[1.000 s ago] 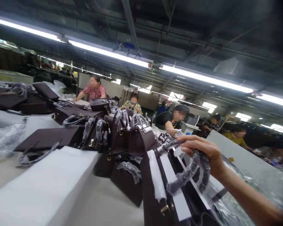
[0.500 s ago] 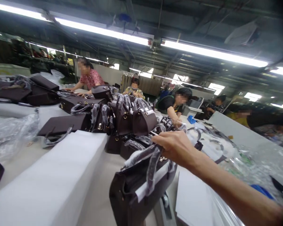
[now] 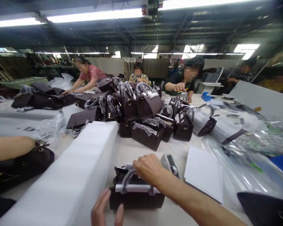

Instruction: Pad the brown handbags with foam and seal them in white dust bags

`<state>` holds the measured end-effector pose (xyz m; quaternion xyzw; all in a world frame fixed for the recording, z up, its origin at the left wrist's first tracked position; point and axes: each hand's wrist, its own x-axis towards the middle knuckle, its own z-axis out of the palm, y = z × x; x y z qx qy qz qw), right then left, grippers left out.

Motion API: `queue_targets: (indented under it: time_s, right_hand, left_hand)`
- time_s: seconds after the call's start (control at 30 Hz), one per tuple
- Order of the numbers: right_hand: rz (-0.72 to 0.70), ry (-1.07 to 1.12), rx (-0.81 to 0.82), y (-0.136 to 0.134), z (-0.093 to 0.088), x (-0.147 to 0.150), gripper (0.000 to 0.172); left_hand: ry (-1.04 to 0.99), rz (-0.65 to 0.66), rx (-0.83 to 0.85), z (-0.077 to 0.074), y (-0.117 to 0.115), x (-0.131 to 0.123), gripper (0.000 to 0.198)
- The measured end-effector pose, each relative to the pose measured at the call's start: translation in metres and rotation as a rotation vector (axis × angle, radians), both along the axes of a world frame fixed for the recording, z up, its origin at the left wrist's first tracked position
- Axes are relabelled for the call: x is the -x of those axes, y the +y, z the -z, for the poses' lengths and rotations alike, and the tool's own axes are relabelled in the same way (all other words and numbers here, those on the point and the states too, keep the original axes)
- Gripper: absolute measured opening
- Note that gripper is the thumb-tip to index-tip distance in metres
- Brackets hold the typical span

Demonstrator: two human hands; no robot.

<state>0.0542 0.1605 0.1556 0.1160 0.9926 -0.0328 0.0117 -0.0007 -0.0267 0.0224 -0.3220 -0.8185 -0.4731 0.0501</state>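
Observation:
A dark brown handbag (image 3: 136,201) stands on the table just in front of me, its handles wrapped in clear plastic and a white strip along its top. My right hand (image 3: 147,169) is closed round the handles. At the bag's lower left corner is my left hand (image 3: 103,208), fingers and thumb apart; whether the fingertips touch the bag I cannot tell. Behind my right hand sits a grey device (image 3: 169,163), partly covered. A stack of white foam sheets (image 3: 68,175) lies to the left of the bag.
More handbags (image 3: 148,103) are piled across the table. White boards (image 3: 202,172) and clear plastic bags (image 3: 245,169) lie at right. Another person's forearm (image 3: 11,147) reaches over a dark bag at left. Co-workers (image 3: 93,73) work across the table.
My right hand has brought the handbag down from the air onto the table. My left hand has come into view beside it. A forearm has appeared at the left.

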Motion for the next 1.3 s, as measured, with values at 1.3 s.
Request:
queue_targets:
  time_s: [1.3]
  right_hand:
    - [0.404,0.799,0.358,-0.038,0.135,-0.173,0.019]
  left_hand:
    - [0.203,0.189,0.199,0.033,-0.001,-0.017,0.034]
